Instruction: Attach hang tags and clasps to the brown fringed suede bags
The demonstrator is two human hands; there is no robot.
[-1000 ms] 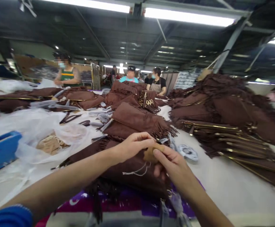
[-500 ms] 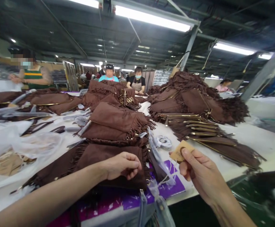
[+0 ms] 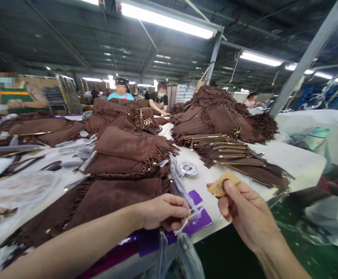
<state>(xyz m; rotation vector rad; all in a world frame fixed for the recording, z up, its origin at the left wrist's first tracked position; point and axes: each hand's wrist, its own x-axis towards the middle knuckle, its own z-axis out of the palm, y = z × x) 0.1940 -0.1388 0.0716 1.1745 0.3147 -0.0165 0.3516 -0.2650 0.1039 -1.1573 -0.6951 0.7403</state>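
My right hand (image 3: 248, 211) pinches a small tan paper tag (image 3: 219, 185) between thumb and fingers, held above the table's front edge. Lower and to the left, my left hand (image 3: 163, 211) is closed, thumb against fingers, on a thin white string (image 3: 190, 217). That string lies around the top of a plastic-wrapped strap (image 3: 188, 248) hanging over the edge. Behind my left hand a brown suede bag (image 3: 119, 199) lies flat, its fringe to the left. My left fingertips partly hide where the string meets the bag's hardware.
Fringed brown bags (image 3: 128, 149) are stacked ahead, with a larger pile (image 3: 215, 112) at right. A coil of white cord (image 3: 188, 169) lies on the table, near purple sheeting (image 3: 202, 221). Clear plastic (image 3: 32, 190) covers the left side. Several people work beyond.
My left hand has moved right and slightly down from over the bag, closing on the string by the strap. My right hand still holds the tag. The view has turned right.
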